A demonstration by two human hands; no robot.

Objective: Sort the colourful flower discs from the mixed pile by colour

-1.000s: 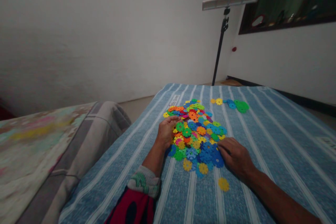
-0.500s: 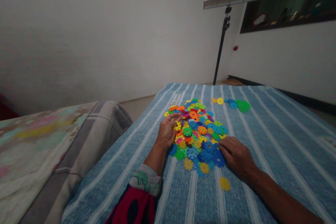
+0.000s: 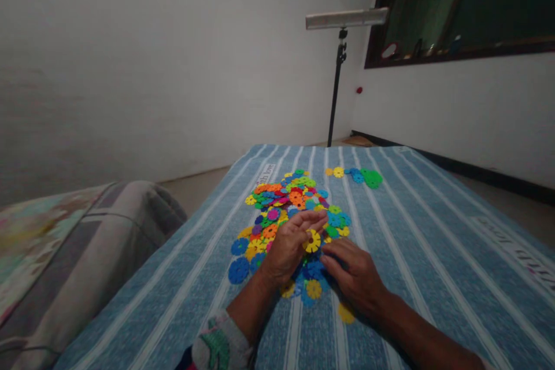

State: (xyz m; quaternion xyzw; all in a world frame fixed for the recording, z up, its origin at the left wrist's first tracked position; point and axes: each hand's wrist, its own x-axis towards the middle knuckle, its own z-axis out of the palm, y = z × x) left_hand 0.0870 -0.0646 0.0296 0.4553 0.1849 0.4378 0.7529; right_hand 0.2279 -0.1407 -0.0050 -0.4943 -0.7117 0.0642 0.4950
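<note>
My left hand is over the pile, pinching a yellow notched flower-shaped disc between thumb and index finger, its other fingers stretched forward. Close by on the right, my right hand has its fingers curled together near the yellow disc; whatever is between its fingertips is hidden. Beneath and around both hands spreads a heap of colourful plastic flower discs in blue, orange, green, pink and yellow. A single yellow disc lies below my right hand, partly covered by it.
A blue striped cloth covers the table. Toward its far side lies a row of yellow, blue and green discs. A lamp on a black stand rises behind the table. On the left is a surface with a grey draped cloth.
My left hand has moved rightward across the pile with the yellow disc, close to my right hand. Some blue discs at the pile's left now show. The whole view has shifted.
</note>
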